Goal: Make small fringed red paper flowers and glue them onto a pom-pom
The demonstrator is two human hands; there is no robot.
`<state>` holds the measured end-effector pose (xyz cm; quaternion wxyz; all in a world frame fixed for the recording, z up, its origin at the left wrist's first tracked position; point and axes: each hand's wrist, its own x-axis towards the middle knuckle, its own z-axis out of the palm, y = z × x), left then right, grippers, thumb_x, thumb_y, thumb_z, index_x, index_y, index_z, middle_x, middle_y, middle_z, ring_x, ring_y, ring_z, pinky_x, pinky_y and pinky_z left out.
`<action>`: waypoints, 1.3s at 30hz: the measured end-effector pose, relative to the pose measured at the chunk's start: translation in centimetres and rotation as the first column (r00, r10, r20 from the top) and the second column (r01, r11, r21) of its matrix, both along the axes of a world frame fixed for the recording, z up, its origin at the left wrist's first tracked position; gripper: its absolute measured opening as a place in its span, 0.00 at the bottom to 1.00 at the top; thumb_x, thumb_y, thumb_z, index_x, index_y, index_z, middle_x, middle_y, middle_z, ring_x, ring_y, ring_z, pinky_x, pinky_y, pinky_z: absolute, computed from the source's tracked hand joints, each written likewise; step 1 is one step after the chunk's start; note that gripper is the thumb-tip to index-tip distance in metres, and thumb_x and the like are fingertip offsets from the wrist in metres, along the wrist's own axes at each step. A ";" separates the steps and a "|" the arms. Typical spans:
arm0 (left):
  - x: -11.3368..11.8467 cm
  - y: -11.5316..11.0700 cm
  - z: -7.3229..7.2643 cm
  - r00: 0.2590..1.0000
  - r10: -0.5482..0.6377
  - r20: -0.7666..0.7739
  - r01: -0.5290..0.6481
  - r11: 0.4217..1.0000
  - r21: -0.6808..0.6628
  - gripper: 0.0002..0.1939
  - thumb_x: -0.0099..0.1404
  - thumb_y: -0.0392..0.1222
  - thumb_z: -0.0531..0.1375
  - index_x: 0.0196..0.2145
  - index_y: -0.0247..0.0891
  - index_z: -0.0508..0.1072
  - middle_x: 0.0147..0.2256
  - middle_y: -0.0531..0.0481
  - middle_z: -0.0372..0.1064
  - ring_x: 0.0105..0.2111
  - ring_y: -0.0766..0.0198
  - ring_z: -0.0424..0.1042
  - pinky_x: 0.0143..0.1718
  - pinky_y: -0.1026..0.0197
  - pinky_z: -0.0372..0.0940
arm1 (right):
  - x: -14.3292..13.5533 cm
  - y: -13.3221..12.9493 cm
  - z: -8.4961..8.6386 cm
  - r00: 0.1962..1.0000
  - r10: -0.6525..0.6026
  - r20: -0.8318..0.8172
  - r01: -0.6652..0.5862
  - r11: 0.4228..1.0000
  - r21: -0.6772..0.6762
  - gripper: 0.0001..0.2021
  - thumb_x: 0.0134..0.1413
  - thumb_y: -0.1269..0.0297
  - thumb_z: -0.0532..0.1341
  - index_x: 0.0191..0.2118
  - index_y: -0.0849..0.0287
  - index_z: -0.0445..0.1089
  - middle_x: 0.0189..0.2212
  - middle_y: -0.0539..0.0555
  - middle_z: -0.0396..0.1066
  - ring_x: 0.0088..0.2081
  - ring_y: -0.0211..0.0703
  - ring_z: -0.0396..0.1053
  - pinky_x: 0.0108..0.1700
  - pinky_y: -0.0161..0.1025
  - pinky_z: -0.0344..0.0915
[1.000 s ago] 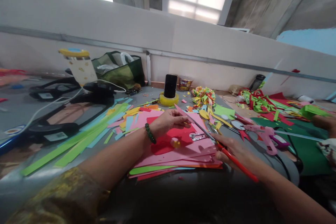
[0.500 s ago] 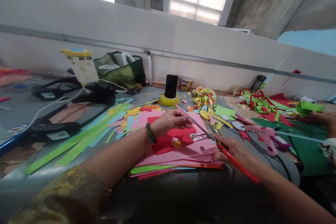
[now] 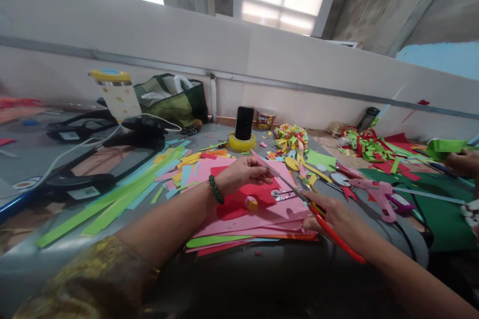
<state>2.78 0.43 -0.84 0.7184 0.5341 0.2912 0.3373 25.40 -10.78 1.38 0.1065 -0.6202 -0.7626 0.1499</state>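
Note:
My left hand (image 3: pixel 249 173), with a dark beaded bracelet at the wrist, pinches a small pink paper strip (image 3: pixel 259 158) whose tip sticks up past the fingers. My right hand (image 3: pixel 337 214) grips scissors (image 3: pixel 335 233) with red-orange handles. Their long metal blades point up and left, reaching the pink strip near my left fingertips. Below both hands is a red paper sheet (image 3: pixel 230 207) on a stack of pink sheets (image 3: pixel 224 227). A small pink and yellow paper piece (image 3: pixel 252 204) and a shiny metal clip-like item (image 3: pixel 282 195) lie on the stack.
A phone (image 3: pixel 244 122) stands in a yellow tape roll (image 3: pixel 242 143). Green and blue paper strips (image 3: pixel 112 207) spread to the left. A pink glue gun (image 3: pixel 379 194) lies at right, near another person's hand (image 3: pixel 464 163) holding green paper (image 3: pixel 445 149).
My left hand and the pink strip have barely moved. The scissors' handle end has shifted slightly left. At far right, the other person's hand and green paper have risen a little.

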 end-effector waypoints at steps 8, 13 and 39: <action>-0.4 0.1 0.2 1.000 -0.019 0.016 0.019 1.000 0.001 0.13 0.44 0.43 0.74 0.24 0.33 0.78 0.26 0.45 0.78 0.27 0.64 0.75 0.36 0.62 0.68 | -0.1 0.0 0.0 0.999 0.033 0.028 -0.034 0.999 0.035 0.29 0.50 0.49 0.61 0.56 0.58 0.69 0.52 0.61 0.73 0.50 0.59 0.73 0.49 0.48 0.70; -0.3 0.0 0.3 0.999 -0.029 0.030 0.029 1.000 0.001 0.21 0.35 0.51 0.76 0.23 0.33 0.78 0.25 0.46 0.78 0.26 0.66 0.75 0.30 0.66 0.66 | -0.1 -0.1 0.0 0.998 0.031 0.053 -0.034 0.997 0.067 0.27 0.50 0.54 0.63 0.56 0.56 0.69 0.52 0.60 0.74 0.48 0.57 0.74 0.47 0.46 0.71; -0.5 -0.3 0.4 0.998 -0.048 -0.037 0.047 0.999 -0.028 0.23 0.37 0.51 0.76 0.25 0.31 0.76 0.28 0.44 0.78 0.27 0.65 0.76 0.30 0.67 0.65 | -0.2 -0.5 -0.5 0.983 0.003 0.183 -0.035 0.984 0.172 0.26 0.46 0.62 0.67 0.54 0.58 0.70 0.42 0.61 0.78 0.38 0.54 0.78 0.34 0.40 0.71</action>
